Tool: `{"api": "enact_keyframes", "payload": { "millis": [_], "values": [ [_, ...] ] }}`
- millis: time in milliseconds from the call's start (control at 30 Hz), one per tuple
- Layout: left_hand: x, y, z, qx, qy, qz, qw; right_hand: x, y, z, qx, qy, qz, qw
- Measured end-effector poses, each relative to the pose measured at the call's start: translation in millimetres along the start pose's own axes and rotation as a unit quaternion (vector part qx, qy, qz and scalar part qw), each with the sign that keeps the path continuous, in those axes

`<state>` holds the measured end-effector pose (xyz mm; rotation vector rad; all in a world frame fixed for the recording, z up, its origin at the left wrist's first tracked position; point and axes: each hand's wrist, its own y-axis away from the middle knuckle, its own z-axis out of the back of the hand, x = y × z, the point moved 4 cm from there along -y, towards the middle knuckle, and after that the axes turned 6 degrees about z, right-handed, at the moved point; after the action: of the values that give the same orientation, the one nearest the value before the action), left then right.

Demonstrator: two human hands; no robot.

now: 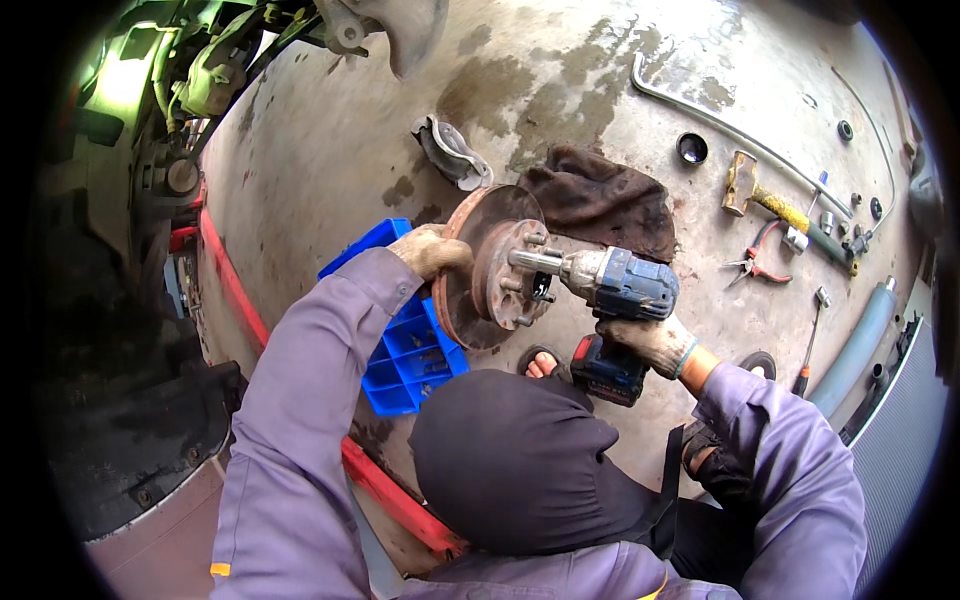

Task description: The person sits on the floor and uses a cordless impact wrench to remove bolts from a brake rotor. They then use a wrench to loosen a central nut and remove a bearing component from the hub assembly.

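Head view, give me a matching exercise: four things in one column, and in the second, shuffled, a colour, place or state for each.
Things
1. Disc
2. Wrench
3. Tray
4. Pliers

Descriptions
A. Blue, divided into compartments
B. Red-handled, lying on the floor
C. Gripped by the gloved left hand at the rim
D. Held in the gloved right hand

Right pairs: 1-C, 2-D, 3-A, 4-B
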<state>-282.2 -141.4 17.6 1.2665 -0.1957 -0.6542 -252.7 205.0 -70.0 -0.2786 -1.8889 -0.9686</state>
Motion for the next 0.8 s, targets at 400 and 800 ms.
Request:
{"api": "enact_keyframes", "payload": {
  "millis": [400, 800],
  "values": [
    [-9.1, 25.1, -15.6, -0.018, 0.102, -0.036, 0.994, 0.9, 10.6, -6.7, 0.011, -0.180, -0.042, 0.983],
    [47.0, -9.6, 22.0, -0.068, -0.161, -0.260, 0.950, -11.2, 21.4, 34.7, -0.002, -0.187, -0.083, 0.979]
  ]
}}
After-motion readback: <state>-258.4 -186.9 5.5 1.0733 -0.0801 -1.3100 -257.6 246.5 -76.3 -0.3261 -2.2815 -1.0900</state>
